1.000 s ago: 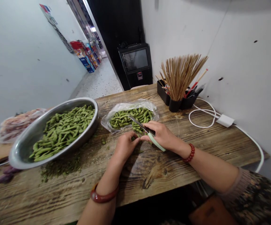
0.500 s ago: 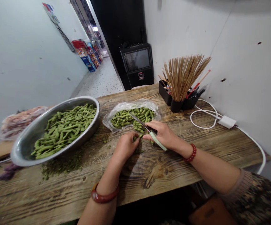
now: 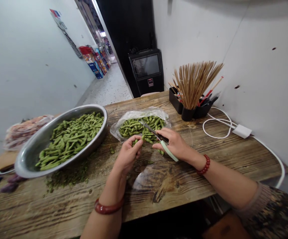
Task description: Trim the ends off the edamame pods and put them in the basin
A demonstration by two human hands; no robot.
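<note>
Between the fingertips of my left hand [image 3: 128, 153] a green edamame pod [image 3: 143, 136] points upward, with more green showing inside the fingers. My right hand [image 3: 173, 143] grips scissors [image 3: 168, 151] with pale green handles; their dark blades point up and left over the pods. Beyond both hands lies a clear plastic bag [image 3: 114, 130], opened out, with a heap of edamame pods [image 3: 131, 126] in it. A few loose pods rest on the wood by the scissors. To the left, a large metal basin [image 3: 24, 165] holds many more pods.
Green trimmings [image 3: 66, 177] litter the wooden table [image 3: 144, 212] below the basin. A black holder [image 3: 188, 114] with thin sticks stands at the back right, near a white cable and adapter [image 3: 242, 131]. A bag of pinkish food [image 3: 25, 131] sits behind the basin.
My left hand has lifted off the tabletop and turned, bringing a pod up near the scissors. The right hand with the scissors has hardly moved.
</note>
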